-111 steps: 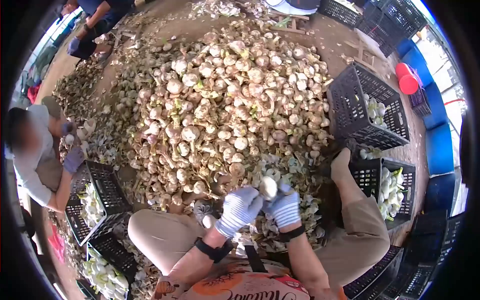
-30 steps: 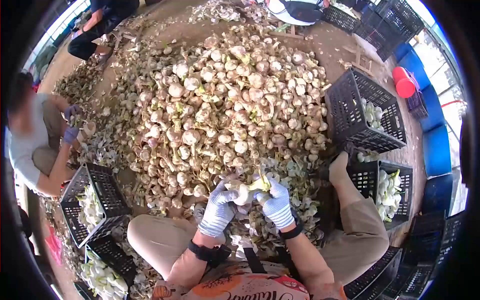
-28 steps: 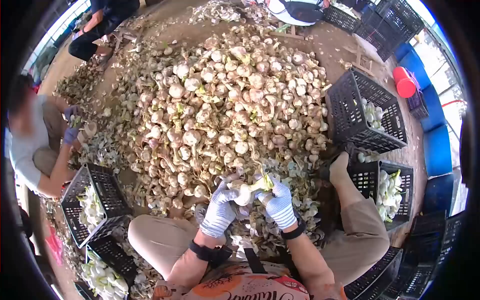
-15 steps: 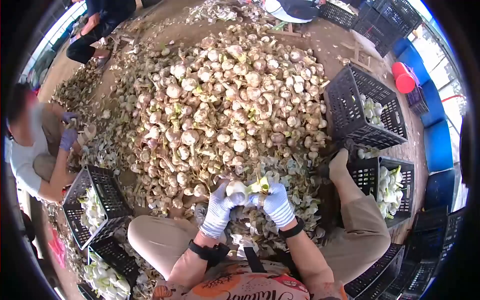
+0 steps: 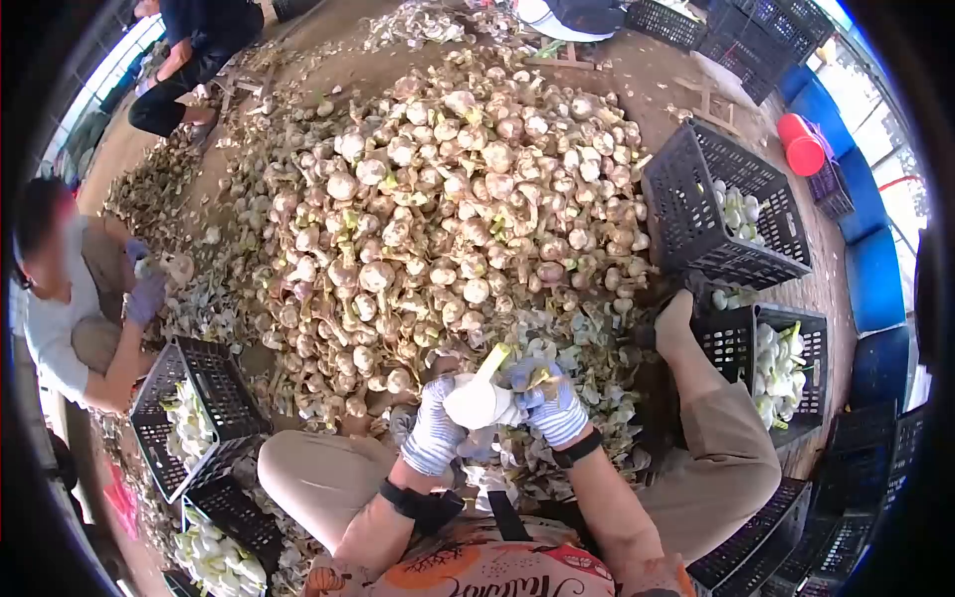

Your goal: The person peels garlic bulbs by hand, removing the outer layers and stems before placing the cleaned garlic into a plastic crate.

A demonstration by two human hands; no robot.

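In the head view, my left hand (image 5: 434, 426) is wrapped round a garlic bulb (image 5: 476, 402). The bulb is white and smooth, and its pale green stem tilts up to the right. Close beside it, my right hand (image 5: 553, 406) has its fingers closed on a strip of garlic skin (image 5: 510, 410) at the bulb's right side. A small brownish bit shows at those fingertips. Both hands wear striped, light-coloured gloves. Just beyond them rises a large pile of unpeeled garlic bulbs (image 5: 458, 214), and loose skins (image 5: 597, 423) lie underneath.
Black crates with white garlic stand at my right (image 5: 731, 261), beyond my right knee (image 5: 816, 398) and at my left (image 5: 179, 478). A gloved co-worker (image 5: 75, 308) sits at the left; another person (image 5: 189, 70) is at the upper left. A red container (image 5: 799, 149) stands at the right.
The bulb's stem has turned from pointing right to pointing up, and more of the white bulb shows. My right hand has moved slightly, fingers now beside the bulb instead of at the stem.
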